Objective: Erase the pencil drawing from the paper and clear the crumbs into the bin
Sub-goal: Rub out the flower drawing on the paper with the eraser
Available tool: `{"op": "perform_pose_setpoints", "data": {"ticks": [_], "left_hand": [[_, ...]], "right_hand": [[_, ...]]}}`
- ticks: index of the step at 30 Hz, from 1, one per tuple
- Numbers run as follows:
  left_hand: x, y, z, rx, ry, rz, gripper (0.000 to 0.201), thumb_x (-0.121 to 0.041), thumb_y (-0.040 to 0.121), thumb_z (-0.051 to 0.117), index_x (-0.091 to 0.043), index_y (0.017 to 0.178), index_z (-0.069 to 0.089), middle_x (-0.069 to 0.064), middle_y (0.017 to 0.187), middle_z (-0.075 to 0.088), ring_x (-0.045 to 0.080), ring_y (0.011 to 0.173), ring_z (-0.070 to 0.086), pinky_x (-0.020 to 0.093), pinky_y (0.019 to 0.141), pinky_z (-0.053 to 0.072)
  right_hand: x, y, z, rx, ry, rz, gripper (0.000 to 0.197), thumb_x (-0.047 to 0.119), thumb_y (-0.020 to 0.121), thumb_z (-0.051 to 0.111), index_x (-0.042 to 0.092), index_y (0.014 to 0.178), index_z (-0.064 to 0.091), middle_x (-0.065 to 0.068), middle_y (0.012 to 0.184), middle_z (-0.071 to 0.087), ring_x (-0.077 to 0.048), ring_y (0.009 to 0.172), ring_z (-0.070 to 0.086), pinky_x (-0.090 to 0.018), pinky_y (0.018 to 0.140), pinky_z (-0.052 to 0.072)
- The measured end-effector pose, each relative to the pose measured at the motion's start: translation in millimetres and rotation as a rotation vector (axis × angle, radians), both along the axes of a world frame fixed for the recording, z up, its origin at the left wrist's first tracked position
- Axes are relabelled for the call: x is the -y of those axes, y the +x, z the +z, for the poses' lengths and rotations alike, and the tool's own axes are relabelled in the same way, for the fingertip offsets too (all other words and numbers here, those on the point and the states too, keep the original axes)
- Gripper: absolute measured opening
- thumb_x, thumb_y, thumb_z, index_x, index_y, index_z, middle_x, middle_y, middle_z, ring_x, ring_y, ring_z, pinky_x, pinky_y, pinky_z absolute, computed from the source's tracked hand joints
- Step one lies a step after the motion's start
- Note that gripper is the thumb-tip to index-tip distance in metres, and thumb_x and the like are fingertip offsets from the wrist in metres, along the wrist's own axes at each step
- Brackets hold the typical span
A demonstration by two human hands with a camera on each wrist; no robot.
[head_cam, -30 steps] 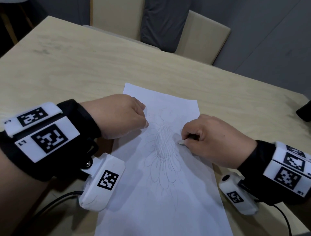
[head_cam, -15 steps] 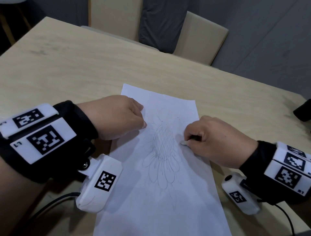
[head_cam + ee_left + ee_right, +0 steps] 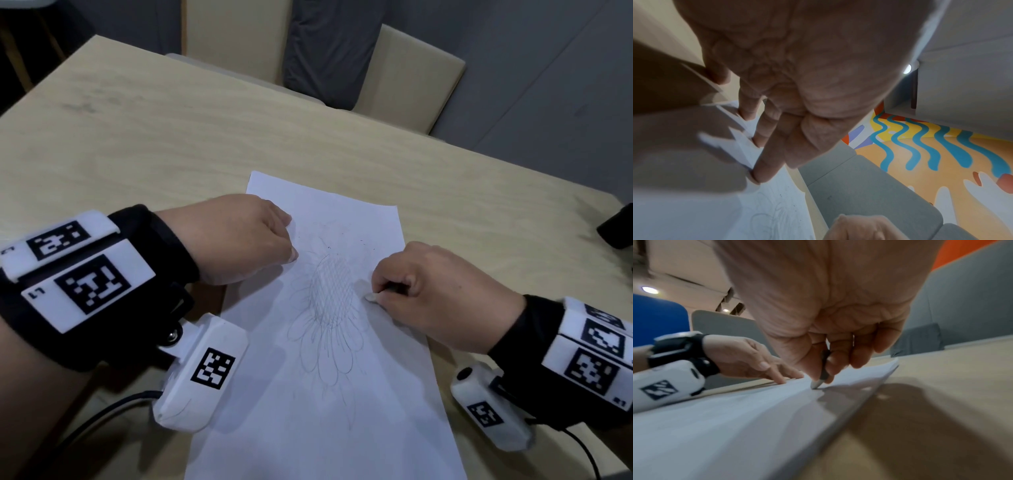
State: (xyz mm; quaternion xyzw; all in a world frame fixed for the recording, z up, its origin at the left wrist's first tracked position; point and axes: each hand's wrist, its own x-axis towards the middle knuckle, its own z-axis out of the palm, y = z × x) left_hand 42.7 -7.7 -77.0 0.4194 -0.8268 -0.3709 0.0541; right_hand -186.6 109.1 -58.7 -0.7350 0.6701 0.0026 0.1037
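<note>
Table (image 3: 144, 144): light wood grain, carries everything; two beige chairs (image 3: 411, 78) and grey panels are seen past its far edge. A dark object (image 3: 616, 229) is cut off at the right edge, not identifiable. No bin is seen in any view.

Paper (image 3: 308, 411): white sheet laid flat toward the near edge of the table, long side running away from the viewer, slightly skewed.

Pencil drawing (image 3: 329, 308): a flower, hatched centre with petals, mostly intact in the middle of the sheet. The uppermost petals look faint. A few dark crumbs (image 3: 329, 247) are scattered above it.

Left hand (image 3: 239, 240): fingers extended, tips pressed down on the sheet's left edge near its far corner; nothing is grasped.

Right hand (image 3: 438, 294): fingers curled, pinching a slim dark stick eraser (image 3: 823, 369), pale tip set on the paper just right of the hatched centre.

Judged stage: erasing in progress, most of it left; crumbs not yet cleared.

Risks:
- The sheet is pinned at one side only. A stroke pushed toward the left hand could buckle or crease it.
- Narrow tip plus heavy pressure on the dense hatching: smearing or a tear is possible.
- Crumbs could be dragged under the right palm and ground in, or swept off the table edge.
</note>
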Motion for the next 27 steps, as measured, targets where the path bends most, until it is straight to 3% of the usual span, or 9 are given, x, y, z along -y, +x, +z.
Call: {"op": "perform_pose_setpoints", "data": {"ticks": [2,5,9,13,18,22,27], "left_hand": [[-1,-1,2,-0.01,0.009,0.0,0.041,-0.046,0.071,0.051,-0.008,0.055,0.046,0.011,0.106,0.062,0.009,0.093,0.046,0.055,0.103,0.042],[-2,0,2,-0.016,0.019,0.007,0.044,-0.045,0.077,0.055,-0.007,0.056,0.045,0.009,0.107,0.063,0.013,0.096,0.053,0.055,0.103,0.042],[-2,0,3,-0.015,0.031,0.007,0.041,-0.045,0.07,0.05,-0.008,0.054,0.043,0.01,0.096,0.062,0.011,0.091,0.045,0.058,0.101,0.043],[-5,1,5,-0.014,0.033,0.002,0.039,-0.045,0.069,0.049,-0.009,0.054,0.044,0.01,0.105,0.063,0.01,0.093,0.045,0.057,0.101,0.043],[-3,2,5,-0.005,0.028,0.006,0.039,-0.045,0.068,0.049,-0.008,0.057,0.046,0.011,0.107,0.062,0.011,0.092,0.046,0.057,0.102,0.043],[-4,1,7,0.003,0.019,-0.001,0.04,-0.045,0.07,0.049,-0.009,0.053,0.045,0.008,0.1,0.064,0.028,0.108,0.062,0.057,0.099,0.044],[-5,2,8,0.003,0.029,-0.002,0.037,-0.045,0.068,0.049,-0.012,0.052,0.045,0.009,0.108,0.063,0.01,0.092,0.045,0.056,0.101,0.044]], "right_hand": [[2,-5,1,-0.02,-0.012,-0.028,0.018,0.024,0.089,0.06,0.019,0.072,0.061,0.004,0.061,0.06,-0.016,0.078,0.052,-0.034,0.066,0.044],[1,-5,3,-0.038,-0.005,-0.024,0.018,0.025,0.088,0.058,0.018,0.072,0.061,0.003,0.062,0.061,-0.017,0.079,0.053,-0.033,0.067,0.044],[0,-1,0,-0.04,-0.007,0.013,0.019,0.023,0.088,0.061,0.018,0.07,0.06,0.003,0.061,0.059,-0.02,0.075,0.054,-0.029,0.064,0.041],[2,-8,0,-0.077,-0.01,-0.027,0.019,0.025,0.089,0.057,0.018,0.072,0.06,0.002,0.062,0.061,-0.016,0.079,0.051,-0.017,0.062,0.027],[-9,-2,5,-0.084,0.05,-0.013,0.018,0.023,0.089,0.057,0.015,0.073,0.061,-0.001,0.065,0.06,-0.019,0.081,0.053,-0.014,0.065,0.027],[-1,-3,2,-0.102,-0.015,-0.027,0.02,0.027,0.09,0.057,0.017,0.073,0.061,0.003,0.064,0.06,-0.017,0.083,0.051,-0.015,0.064,0.025],[-9,-6,5,-0.075,0.052,-0.025,0.02,0.025,0.089,0.056,0.016,0.072,0.06,-0.001,0.063,0.061,-0.018,0.081,0.054,-0.011,0.066,0.028]]}}
